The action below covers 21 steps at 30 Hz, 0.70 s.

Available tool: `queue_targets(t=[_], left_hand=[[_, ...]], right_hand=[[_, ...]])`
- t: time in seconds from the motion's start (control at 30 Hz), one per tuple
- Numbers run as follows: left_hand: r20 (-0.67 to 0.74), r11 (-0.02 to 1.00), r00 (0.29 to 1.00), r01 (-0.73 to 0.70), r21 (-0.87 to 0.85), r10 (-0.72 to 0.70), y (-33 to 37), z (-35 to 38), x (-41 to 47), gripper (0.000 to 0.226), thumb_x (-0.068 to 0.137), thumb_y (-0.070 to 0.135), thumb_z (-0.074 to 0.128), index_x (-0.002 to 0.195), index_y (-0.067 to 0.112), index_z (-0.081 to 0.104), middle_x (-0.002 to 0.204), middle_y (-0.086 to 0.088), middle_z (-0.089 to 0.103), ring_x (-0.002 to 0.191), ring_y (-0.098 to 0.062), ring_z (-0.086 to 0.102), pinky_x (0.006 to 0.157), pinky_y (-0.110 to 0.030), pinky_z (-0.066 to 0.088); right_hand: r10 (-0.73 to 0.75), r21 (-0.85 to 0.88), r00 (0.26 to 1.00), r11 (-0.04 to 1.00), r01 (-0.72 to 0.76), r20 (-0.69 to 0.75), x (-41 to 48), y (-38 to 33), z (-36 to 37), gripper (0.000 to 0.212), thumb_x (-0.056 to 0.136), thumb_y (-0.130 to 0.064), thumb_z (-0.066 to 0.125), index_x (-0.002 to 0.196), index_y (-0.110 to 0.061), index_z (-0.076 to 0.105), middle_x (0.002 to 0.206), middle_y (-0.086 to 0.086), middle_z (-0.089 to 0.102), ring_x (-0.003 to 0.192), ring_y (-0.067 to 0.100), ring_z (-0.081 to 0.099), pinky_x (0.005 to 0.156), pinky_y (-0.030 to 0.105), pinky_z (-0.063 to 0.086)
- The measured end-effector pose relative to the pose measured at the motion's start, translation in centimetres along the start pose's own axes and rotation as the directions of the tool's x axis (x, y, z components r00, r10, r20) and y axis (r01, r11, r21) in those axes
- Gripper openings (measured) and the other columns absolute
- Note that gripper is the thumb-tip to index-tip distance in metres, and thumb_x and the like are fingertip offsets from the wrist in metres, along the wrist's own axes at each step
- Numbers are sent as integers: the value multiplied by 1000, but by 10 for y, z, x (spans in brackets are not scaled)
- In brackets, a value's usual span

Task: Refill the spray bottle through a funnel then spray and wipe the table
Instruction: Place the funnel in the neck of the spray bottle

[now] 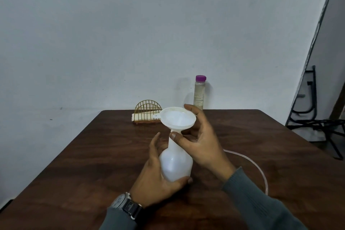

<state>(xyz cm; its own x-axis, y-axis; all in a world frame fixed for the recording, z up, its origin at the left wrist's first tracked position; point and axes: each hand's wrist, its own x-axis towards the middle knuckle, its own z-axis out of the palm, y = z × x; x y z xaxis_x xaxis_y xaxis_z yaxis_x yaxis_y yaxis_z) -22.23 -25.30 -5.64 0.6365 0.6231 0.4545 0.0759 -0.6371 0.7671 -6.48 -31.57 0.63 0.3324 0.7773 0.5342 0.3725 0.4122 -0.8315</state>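
Head view gives us one spray bottle [175,166], its spray top off: milky white, translucent plastic, with a round, bulbous body that narrows to a slim neck. It stands upright over the middle of the dark wooden desk [84,155], though we cannot tell whether its base touches the wood or is held just above it. One white funnel [178,120] sits with its spout in the bottle's neck, its wide bowl tilted slightly toward us and a small tab on its left rim. Both hands are at work: the left hand [153,170], with a watch [125,206] at its wrist, wraps around the bottle's body, thumb curled beneath it; the right hand [199,142] grasps the funnel, thumb against the spout where it meets the neck and fingers curved behind the bowl. We count one clear tube [265,179] curving along the desk to the right, one gold wire holder [148,111] with white folded material at the far edge, and one tall purple-capped bottle [199,93] by the wall.
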Motion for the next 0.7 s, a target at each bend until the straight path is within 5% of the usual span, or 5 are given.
queue_targets(t=[0.13, 0.27, 0.43, 0.53, 0.7], left_hand=[[8, 1000, 1000, 5, -7, -5, 1, 1, 1, 141, 58, 56, 93, 157, 32, -4, 135, 56, 32, 128, 22, 41, 106, -10, 39], [-1, 1000, 1000, -13, 9, 13, 4, 0, 0, 143, 54, 58, 95, 157, 34, -2, 139, 51, 33, 132, 18, 41, 112, -23, 42], [-51, 992, 994, -97, -86, 93, 3, -3, -2, 123, 65, 72, 79, 156, 36, 4, 159, 24, 32, 145, -1, 37, 117, -38, 38], [-210, 953, 976, -124, -277, 66, -5, -7, 2, 92, 86, 73, 56, 157, 29, 16, 159, 8, 40, 145, -17, 43, 116, -50, 37], [-369, 938, 919, 5, -345, -140, -21, -23, 28, 65, 85, 77, 47, 142, 46, 40, 144, 20, 55, 131, -4, 56, 116, -48, 39]], right_hand=[[4, -7, 1000, 1000, -4, -8, -1, -2, -1, 76, 81, -13, 87, 135, -48, 48, 128, -7, 67, 114, 10, 69, 91, 28, 59], [41, -21, 999, 999, -41, -3, -2, -3, -4, 90, 76, -19, 91, 144, -50, 41, 130, -10, 65, 111, 7, 70, 94, 29, 59], [105, 35, 989, 993, -109, 106, -8, -2, -18, 117, 72, -14, 94, 158, -39, 19, 141, -4, 59, 115, 7, 69, 99, 28, 56], [139, 0, 978, 990, -141, 152, -11, 1, -32, 133, 57, -50, 98, 158, -45, 11, 145, -6, 55, 123, 11, 66, 105, 33, 54], [200, 66, 979, 977, -202, 28, 0, -2, -60, 123, 56, -80, 81, 153, -38, 20, 133, -3, 66, 118, 17, 70, 100, 34, 54]])
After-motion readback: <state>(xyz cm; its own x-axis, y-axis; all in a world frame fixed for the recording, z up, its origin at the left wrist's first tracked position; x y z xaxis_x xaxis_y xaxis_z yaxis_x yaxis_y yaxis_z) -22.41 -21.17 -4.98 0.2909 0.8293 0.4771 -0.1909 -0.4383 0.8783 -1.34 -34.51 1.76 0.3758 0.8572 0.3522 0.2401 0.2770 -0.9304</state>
